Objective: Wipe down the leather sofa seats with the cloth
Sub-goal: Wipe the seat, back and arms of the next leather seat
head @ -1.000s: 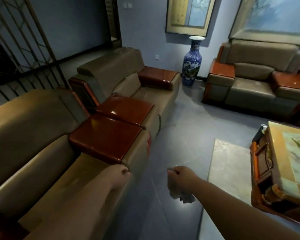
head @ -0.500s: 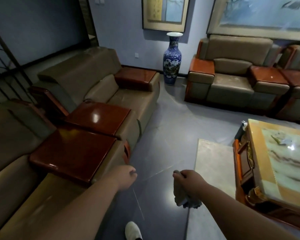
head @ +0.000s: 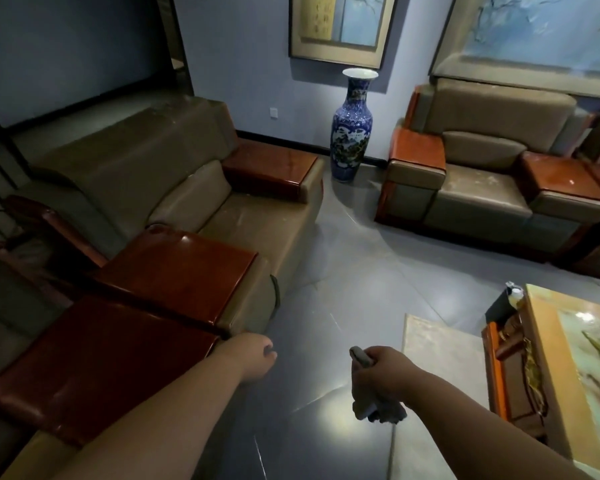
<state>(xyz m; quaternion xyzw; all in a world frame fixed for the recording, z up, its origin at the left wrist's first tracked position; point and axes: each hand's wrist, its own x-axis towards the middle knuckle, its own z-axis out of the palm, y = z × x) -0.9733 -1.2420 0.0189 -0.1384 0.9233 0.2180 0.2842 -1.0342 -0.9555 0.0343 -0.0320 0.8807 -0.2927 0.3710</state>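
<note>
My right hand (head: 383,370) grips a bunched grey cloth (head: 362,403) that hangs below my fist, over the grey floor. My left hand (head: 255,356) hangs beside the near armchair's front corner with fingers loosely curled, holding nothing. A tan leather armchair with its seat (head: 257,223) lies ahead on the left, between two glossy red wooden armrests. A second tan armchair with its seat (head: 478,192) stands at the far right wall. Only the wooden armrest (head: 101,368) of the nearest armchair shows at lower left.
A tall blue and white vase (head: 352,129) stands in the far corner between the armchairs. A marble-topped wooden coffee table (head: 568,375) sits at right on a pale rug (head: 437,375). Open grey floor (head: 343,271) runs between the furniture.
The view has swung right and moved forward past the nearest armchair. Both hands stayed low in front of me, the right one still holding the cloth.
</note>
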